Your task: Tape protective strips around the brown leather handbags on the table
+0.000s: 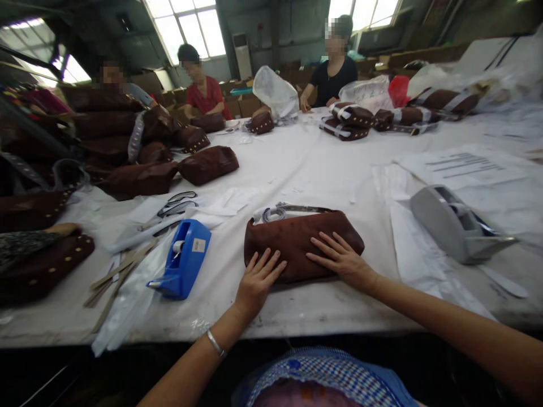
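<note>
A brown suede bag [297, 237] lies flat on the white table [305, 164] right in front of me, with a grey strap showing at its far edge. My left hand [257, 280] rests on the bag's near left corner, fingers stretched out flat. My right hand [341, 260] lies palm down on the bag's right half, fingers spread. Neither hand grips anything.
A blue tape dispenser [182, 257] stands left of the bag, a grey one [456, 223] to the right. Clear plastic sleeves [127, 299], scissors [176, 203] and papers [462, 164] lie around. Piles of brown bags [139, 169] fill the left and far side, where three people sit.
</note>
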`<state>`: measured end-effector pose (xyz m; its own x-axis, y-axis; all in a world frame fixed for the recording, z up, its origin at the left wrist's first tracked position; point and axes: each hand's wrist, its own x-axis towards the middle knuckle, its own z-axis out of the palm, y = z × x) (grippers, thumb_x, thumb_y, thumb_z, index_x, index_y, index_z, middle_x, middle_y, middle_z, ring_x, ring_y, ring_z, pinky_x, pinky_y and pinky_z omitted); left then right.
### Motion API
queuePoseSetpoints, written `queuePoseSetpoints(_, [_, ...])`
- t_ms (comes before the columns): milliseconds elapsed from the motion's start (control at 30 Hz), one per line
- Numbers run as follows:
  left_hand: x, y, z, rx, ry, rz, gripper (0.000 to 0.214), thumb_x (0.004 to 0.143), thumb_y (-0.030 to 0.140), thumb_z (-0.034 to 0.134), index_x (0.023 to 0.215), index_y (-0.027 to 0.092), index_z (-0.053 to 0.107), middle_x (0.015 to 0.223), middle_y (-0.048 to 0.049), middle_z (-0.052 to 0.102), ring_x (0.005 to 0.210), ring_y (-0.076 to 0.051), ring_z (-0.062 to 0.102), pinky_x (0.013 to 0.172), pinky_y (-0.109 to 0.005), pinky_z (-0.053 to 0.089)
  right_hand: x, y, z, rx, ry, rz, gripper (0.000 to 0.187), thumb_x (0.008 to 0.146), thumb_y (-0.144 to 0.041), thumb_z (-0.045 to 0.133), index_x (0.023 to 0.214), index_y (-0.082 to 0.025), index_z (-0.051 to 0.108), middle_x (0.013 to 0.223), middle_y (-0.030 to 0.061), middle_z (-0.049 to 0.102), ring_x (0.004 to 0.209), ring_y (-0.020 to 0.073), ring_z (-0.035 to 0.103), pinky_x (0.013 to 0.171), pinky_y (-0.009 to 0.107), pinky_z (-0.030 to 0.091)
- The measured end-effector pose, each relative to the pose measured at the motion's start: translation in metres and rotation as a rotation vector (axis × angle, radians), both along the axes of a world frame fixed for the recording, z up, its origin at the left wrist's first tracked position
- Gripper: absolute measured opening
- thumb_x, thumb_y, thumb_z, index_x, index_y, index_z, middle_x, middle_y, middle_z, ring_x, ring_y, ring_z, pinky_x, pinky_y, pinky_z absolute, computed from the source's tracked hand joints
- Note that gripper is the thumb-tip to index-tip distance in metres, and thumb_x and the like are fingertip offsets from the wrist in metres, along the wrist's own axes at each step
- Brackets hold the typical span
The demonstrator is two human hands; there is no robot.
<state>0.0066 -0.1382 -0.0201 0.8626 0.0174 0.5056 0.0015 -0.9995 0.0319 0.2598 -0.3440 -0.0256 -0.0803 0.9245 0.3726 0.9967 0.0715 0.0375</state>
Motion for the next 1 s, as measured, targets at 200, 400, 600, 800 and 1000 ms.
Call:
queuePoseSetpoints(200, [0.023, -0.018, 0.056, -0.104, 0.142, 0.109, 0.06, 0.09, 0.048, 0.06, 0.146, 0.027, 0.049, 0.16, -0.0068, 0.038, 0.149, -0.032, 0.033, 0.119, -0.056, 0.036, -0.002, -0.001, -0.001, 0.005, -0.023, -0.025, 0.08, 0.085, -0.002, 0.051, 0.154, -0.038, 0.032, 0.164, 0.0036, 0.024, 0.151, 0.0332, 0.022, 0.117, 0.061, 0.03])
queuePoseSetpoints(400, [0.064, -0.011, 0.011, -0.081, 0.017, 0.266, 0.071, 0.089, 0.054, 0.061, 0.153, 0.035, 0.035, 0.165, -0.0115, 0.024, 0.152, -0.038, 0.022, 0.119, -0.068, 0.022, -0.008, -0.005, 0.03, -0.108, 0.083, 0.048, 0.081, 0.09, -0.06, 0.06, 0.157, -0.029, 0.028, 0.165, 0.0094, 0.022, 0.15, 0.0385, 0.022, 0.117, 0.065, 0.026])
queuePoseSetpoints(600, [0.061, -0.01, -0.003, -0.079, 0.018, 0.285, 0.074, 0.089, 0.055, 0.06, 0.155, 0.034, 0.032, 0.166, -0.0118, 0.023, 0.153, -0.037, 0.02, 0.121, -0.065, 0.018, -0.032, 0.023, 0.064, 0.216, 0.074, -0.175, 0.081, 0.097, -0.064, 0.039, 0.162, -0.024, 0.012, 0.162, 0.0115, 0.03, 0.149, 0.0417, 0.021, 0.119, 0.069, 0.019])
queuePoseSetpoints(800, [0.048, -0.001, -0.006, -0.082, 0.002, 0.232, 0.081, 0.088, 0.054, 0.062, 0.155, 0.023, 0.03, 0.164, -0.0159, 0.027, 0.153, -0.034, 0.021, 0.123, -0.059, 0.02, -0.027, 0.054, 0.0, 0.038, -0.043, -0.183, 0.075, 0.1, -0.043, 0.049, 0.16, -0.016, 0.014, 0.163, 0.0139, 0.027, 0.151, 0.0331, 0.021, 0.119, 0.056, 0.029])
queuePoseSetpoints(1000, [0.03, 0.009, -0.014, -0.226, 0.016, 0.433, 0.107, 0.073, 0.06, 0.077, 0.156, 0.016, 0.026, 0.165, -0.0221, 0.018, 0.153, -0.041, 0.016, 0.116, -0.06, 0.034, -0.03, 0.043, 0.005, 0.001, -0.059, -0.175, 0.068, 0.099, -0.033, 0.052, 0.159, -0.019, 0.023, 0.165, 0.0127, 0.022, 0.152, 0.035, 0.018, 0.12, 0.058, 0.027])
